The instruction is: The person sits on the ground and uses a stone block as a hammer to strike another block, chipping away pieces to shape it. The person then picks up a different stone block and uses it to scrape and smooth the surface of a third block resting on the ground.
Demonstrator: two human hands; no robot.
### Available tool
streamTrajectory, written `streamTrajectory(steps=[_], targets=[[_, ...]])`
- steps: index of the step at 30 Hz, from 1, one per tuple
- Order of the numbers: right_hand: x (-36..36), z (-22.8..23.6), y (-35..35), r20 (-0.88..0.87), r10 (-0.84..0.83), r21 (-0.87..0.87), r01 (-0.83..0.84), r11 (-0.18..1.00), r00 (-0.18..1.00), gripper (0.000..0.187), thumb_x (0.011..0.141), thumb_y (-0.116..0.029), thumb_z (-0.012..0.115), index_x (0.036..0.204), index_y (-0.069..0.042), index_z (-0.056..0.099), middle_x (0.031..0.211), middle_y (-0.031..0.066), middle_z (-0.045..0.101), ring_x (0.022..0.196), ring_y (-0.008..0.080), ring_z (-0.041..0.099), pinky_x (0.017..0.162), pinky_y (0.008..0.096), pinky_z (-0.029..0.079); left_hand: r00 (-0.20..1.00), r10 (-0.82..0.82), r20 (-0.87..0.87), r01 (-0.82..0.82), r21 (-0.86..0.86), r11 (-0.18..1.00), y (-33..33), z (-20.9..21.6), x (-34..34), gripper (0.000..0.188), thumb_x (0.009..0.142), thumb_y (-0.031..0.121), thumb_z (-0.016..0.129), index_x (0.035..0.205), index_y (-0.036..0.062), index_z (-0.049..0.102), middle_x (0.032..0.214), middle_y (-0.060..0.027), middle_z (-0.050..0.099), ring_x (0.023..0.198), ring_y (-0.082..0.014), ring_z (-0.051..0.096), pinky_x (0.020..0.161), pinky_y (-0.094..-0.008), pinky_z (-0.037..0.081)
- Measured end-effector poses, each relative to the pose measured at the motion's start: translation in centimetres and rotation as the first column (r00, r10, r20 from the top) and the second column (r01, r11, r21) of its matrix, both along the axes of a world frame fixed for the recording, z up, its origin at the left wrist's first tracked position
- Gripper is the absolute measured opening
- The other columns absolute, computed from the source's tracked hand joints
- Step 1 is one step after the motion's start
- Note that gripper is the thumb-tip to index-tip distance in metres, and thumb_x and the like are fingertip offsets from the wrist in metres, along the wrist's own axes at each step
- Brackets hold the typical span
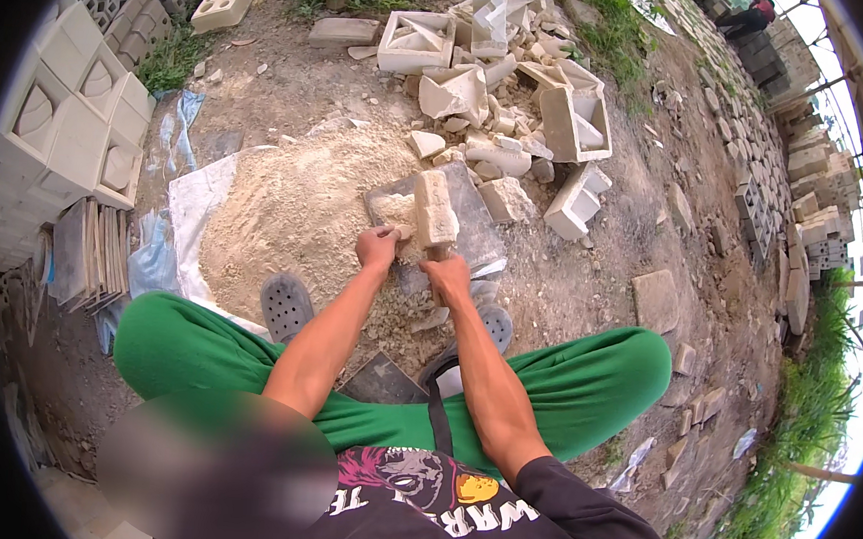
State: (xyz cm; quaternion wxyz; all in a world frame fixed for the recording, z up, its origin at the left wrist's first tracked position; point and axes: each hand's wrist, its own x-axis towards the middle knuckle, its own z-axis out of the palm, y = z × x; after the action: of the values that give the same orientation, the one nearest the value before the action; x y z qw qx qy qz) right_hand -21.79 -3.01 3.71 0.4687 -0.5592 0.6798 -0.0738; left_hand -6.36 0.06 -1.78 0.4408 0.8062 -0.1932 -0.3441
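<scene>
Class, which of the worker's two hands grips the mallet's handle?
The right hand: it wraps the handle of the dusty mallet, whereas the left hand is off the handle, to its left.

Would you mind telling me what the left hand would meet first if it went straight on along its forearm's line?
Most likely the pale crumbs on the dark slab, just beyond the left hand, though depth is unclear.
</scene>
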Motion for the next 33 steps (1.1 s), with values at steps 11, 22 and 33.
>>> streamTrajectory(steps=[11, 22, 33], targets=[[3.0, 9.1, -2.6, 0.15, 0.204, -0.595, -0.076, 0.8, 0.967, 0.03, 0.07, -0.026, 0.076, 0.086, -0.002, 0.071, 0.081, 0.0211, 0.07, 0.078, 0.0327, 0.071, 0.068, 0.0393, 0.053, 0.995, -0.012, -0.097, 0.017, 0.055, 0.998, -0.6, -0.1, -0.6, 0.019, 0.085, 0.015, 0.075, 0.089, -0.0035, 0.074, 0.067, -0.0052, 0.066, 0.055, -0.0085, 0.056, 0.05, -0.027, 0.043], [1.1, 0.8, -0.6, 0.144, 0.006, -0.212, 0.025, 0.977, 0.99, 0.034, 0.071, -0.026, 0.073, 0.086, 0.004, 0.069, 0.065, 0.0179, 0.067, 0.049, 0.0275, 0.063, 0.052, 0.0367, 0.05, 0.999, 0.021, -0.05, -0.017, 0.09, 0.996, 0.3, 0.2, 1.0, 0.025, 0.083, 0.026, 0.075, 0.098, 0.0059, 0.078, 0.09, -0.0109, 0.076, 0.08, -0.0188, 0.071, 0.076, -0.0331, 0.054], [1.6, -2.1, 3.7, -0.151, 0.091, -0.375, -0.143, 0.916, 0.984, 0.026, 0.072, -0.023, 0.072, 0.079, 0.001, 0.068, 0.068, 0.0188, 0.068, 0.059, 0.0356, 0.068, 0.055, 0.0409, 0.052, 0.996, -0.018, 0.084, 0.01, 0.098, 0.995, -0.3, 0.6, 0.0, 0.022, 0.082, 0.028, 0.076, 0.093, 0.0081, 0.078, 0.084, -0.0095, 0.075, 0.075, -0.0209, 0.071, 0.074, -0.0348, 0.054]])
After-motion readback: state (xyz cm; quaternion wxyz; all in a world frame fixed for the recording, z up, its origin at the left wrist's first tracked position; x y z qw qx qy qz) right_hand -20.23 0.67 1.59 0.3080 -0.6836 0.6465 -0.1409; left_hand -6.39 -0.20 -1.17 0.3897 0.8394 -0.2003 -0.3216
